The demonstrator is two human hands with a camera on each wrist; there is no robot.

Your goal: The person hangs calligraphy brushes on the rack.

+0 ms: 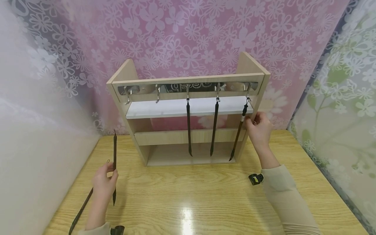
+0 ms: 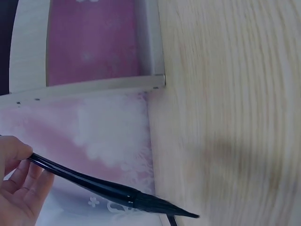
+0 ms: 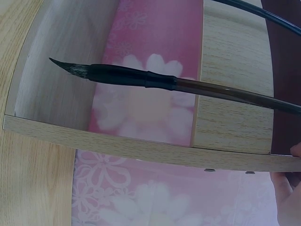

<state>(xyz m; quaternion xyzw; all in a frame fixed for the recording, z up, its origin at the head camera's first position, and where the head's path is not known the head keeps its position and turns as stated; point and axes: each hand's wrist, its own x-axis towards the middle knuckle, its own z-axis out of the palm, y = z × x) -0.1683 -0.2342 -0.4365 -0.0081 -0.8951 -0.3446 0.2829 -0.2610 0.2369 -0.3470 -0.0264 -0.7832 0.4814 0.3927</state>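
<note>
My left hand [image 1: 104, 179] pinches a dark calligraphy brush [image 1: 115, 148] by its handle, bristle tip pointing down, left of a wooden shelf rack [image 1: 188, 138]. In the left wrist view, the dark bristles [image 2: 160, 206] come to a point. My right hand [image 1: 259, 130] grips the rack's right side panel, thumb and fingers on opposite sides of its edge. Just beside it, a brush with a brown handle [image 1: 240, 127] hangs tip-down from the rightmost hook. Two more dark brushes, one in the middle [image 1: 189, 129] and another right of it [image 1: 214, 129], hang from neighbouring hooks.
A metal hook strip [image 1: 148, 88] runs along the rack's top; its two left hooks bear nothing. Another brush [image 1: 80, 210] lies on the wooden table [image 1: 176, 195] under my left forearm. Floral-patterned coverings [image 1: 191, 36] stand behind and at the sides.
</note>
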